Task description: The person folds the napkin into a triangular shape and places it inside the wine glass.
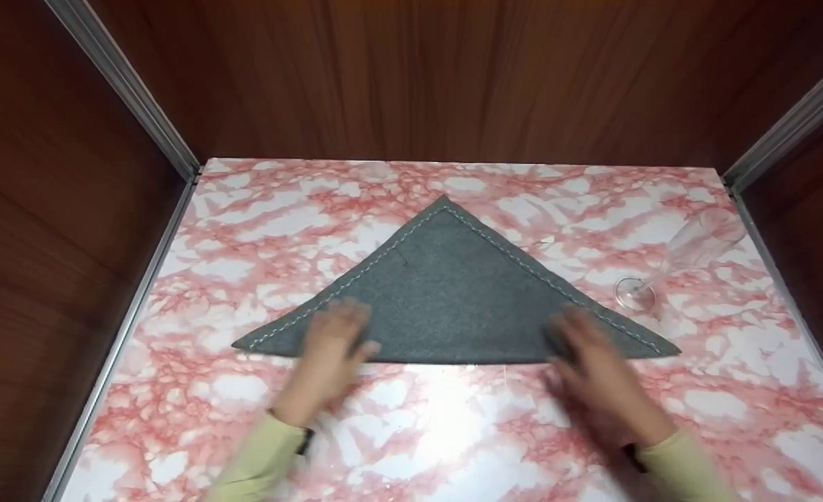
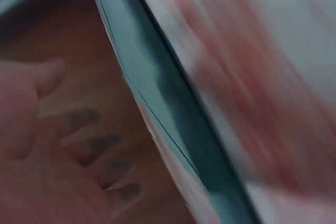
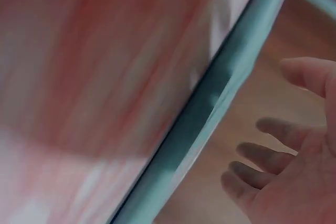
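Observation:
A grey cloth napkin (image 1: pixel 453 300) with pale stitching along its two slanted edges lies folded into a triangle, its tip at the far side and its long fold toward me. My left hand (image 1: pixel 334 348), blurred, hovers over the left part of the fold. In the left wrist view its fingers (image 2: pixel 113 169) are relaxed, spread and hold nothing. Over the right part of the fold is my right hand (image 1: pixel 592 359), also blurred. The right wrist view shows its fingers (image 3: pixel 265 157) loosely bent and slightly apart, with a gap to the cloth.
To the right of the napkin a clear stemmed glass (image 1: pixel 697 244) stands on its round foot. The table (image 1: pixel 258 425) has a red and white marbled top. Brown wood panels (image 1: pixel 453 84) with metal edge strips enclose it at the back and both sides.

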Demonstrator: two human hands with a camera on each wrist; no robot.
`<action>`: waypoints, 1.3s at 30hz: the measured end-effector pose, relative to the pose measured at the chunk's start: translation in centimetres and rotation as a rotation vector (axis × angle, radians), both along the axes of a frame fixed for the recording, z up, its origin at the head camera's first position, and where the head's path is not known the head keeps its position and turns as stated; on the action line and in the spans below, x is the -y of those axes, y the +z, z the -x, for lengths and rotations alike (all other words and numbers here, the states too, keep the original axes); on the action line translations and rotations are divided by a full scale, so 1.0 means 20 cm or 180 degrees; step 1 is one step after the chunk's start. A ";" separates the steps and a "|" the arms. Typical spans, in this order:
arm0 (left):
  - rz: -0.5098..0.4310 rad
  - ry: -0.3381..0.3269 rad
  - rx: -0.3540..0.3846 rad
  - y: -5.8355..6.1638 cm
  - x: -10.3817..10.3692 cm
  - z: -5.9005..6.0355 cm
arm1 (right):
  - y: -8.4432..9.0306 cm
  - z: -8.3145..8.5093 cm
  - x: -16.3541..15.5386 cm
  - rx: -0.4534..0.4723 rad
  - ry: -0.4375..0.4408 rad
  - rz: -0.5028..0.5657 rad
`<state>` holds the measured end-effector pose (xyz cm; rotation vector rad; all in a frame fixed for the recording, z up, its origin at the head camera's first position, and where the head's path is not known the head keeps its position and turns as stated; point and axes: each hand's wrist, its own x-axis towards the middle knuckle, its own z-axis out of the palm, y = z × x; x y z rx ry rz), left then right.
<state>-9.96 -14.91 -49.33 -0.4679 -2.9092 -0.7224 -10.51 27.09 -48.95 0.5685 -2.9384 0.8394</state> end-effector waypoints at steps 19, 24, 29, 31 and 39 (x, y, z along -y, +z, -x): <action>0.0778 -0.0582 0.0156 -0.04 -0.53 -0.14 | -0.07 -0.10 0.58 -0.0392 0.0972 -0.0537; 0.0783 -0.0554 0.0434 -0.04 -0.53 -0.16 | -0.08 -0.11 0.59 -0.0120 0.1064 -0.0624; 0.0814 -0.0546 0.0631 -0.05 -0.54 -0.17 | -0.09 -0.10 0.59 0.0002 0.1106 -0.0608; 0.0826 -0.0548 0.0679 -0.05 -0.55 -0.17 | -0.09 -0.10 0.59 0.0009 0.1116 -0.0595; 0.0845 -0.0547 0.0730 -0.06 -0.55 -0.17 | -0.09 -0.10 0.59 0.0060 0.1128 -0.0659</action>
